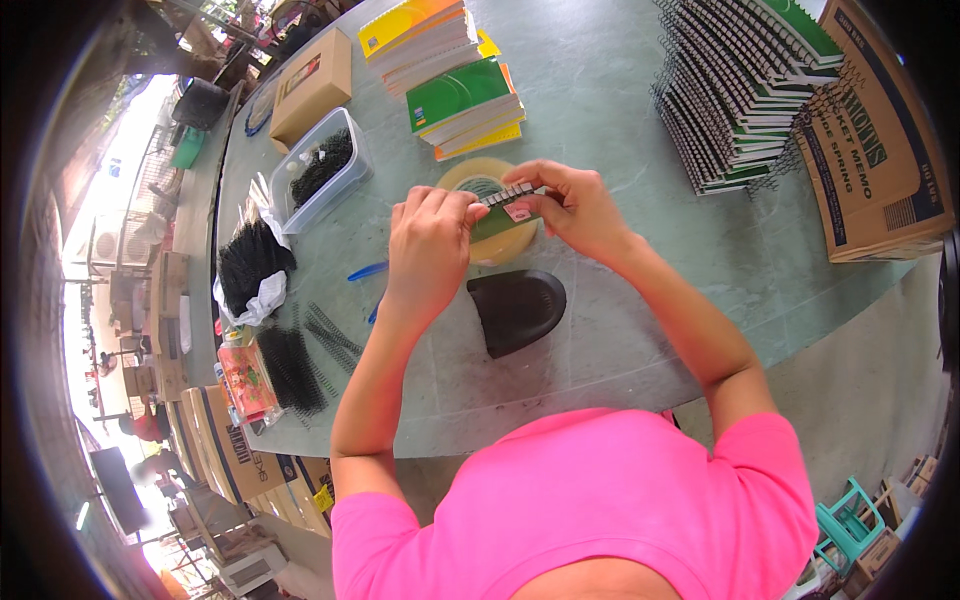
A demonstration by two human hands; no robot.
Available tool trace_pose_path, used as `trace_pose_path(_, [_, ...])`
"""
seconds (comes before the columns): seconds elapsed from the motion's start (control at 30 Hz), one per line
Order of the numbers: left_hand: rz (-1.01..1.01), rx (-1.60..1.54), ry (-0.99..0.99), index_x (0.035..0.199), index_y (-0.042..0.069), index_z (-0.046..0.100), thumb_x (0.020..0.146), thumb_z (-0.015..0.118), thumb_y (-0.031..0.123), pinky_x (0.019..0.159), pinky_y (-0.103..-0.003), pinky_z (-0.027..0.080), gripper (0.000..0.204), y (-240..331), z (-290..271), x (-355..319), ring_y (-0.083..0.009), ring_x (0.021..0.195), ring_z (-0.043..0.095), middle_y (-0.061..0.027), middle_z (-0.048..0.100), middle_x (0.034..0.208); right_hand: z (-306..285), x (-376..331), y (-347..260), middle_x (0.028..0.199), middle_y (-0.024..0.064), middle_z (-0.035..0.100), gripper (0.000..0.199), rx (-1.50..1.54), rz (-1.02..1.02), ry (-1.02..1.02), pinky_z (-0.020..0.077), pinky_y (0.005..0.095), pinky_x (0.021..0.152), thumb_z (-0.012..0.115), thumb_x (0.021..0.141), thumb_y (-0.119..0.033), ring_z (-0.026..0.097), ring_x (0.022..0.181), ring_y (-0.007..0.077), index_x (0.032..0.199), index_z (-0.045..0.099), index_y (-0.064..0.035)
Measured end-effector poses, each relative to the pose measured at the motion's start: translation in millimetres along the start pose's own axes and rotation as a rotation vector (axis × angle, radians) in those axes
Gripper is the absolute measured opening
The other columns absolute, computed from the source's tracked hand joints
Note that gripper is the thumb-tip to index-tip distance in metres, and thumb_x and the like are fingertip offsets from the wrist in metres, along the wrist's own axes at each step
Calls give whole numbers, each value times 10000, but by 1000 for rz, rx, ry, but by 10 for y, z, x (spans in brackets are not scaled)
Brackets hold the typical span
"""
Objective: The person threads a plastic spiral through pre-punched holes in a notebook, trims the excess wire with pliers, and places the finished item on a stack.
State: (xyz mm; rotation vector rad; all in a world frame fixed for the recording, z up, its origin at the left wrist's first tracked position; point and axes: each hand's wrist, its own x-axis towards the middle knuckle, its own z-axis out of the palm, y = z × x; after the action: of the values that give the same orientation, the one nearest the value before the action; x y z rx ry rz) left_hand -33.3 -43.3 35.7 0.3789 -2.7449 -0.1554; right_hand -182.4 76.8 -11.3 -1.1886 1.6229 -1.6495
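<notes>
Near the centre of the frame, a small green notepad [488, 224] with a dark coil binding [511, 194] is held between the person's 2 hands. The left hand [430, 240] pinches its left end between thumb and fingers; the right hand [574, 208] grips the opposite end, thumb and index finger closed on it near the coil. The notepad is above a pale yellow disc [517, 247] on the grey-green table [630, 335].

Below the disc lies 1 black curved object [517, 311], and 1 blue pen [367, 271] is just left of the left wrist. At upper centre stand 2 stacks of pads [462, 103] with yellow, orange and green covers. At upper left, a clear plastic tub [361, 167] holds black coils [322, 167]. At upper right, many coil-bound pads [735, 105] stand beside a cardboard box [880, 130].
</notes>
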Motion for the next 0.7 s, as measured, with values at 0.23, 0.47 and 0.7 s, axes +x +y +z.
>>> trace_pose_path(0.23, [-19, -90, 12, 1026, 42, 613, 801, 658, 172, 780, -382, 422, 264, 157, 23, 76, -285, 885, 561, -110, 626, 955, 5, -28, 114, 751, 84, 665, 170, 243, 90, -24, 487, 237, 558, 670, 810, -86, 632, 652, 80, 925, 641, 37])
trace_pose_path(0.47, [0, -219, -49, 1016, 31, 630, 811, 639, 146, 758, -384, 454, 236, 135, 82, 151, -292, 865, 586, -121, 643, 904, -41, -32, 79, 712, 84, 660, 128, 73, 177, -46, 493, 249, 575, 667, 801, -84, 647, 658, 98, 826, 643, 39])
trace_pose_path(0.7, [-8, -332, -23, 1001, 8, 655, 742, 666, 92, 756, -344, 499, 272, 279, 149, 257, -290, 884, 626, -152, 653, 922, -51, -38, 156, 704, 105, 654, 152, -16, 125, -27, 506, 278, 608, 640, 796, -95, 647, 659, 124, 871, 646, 37])
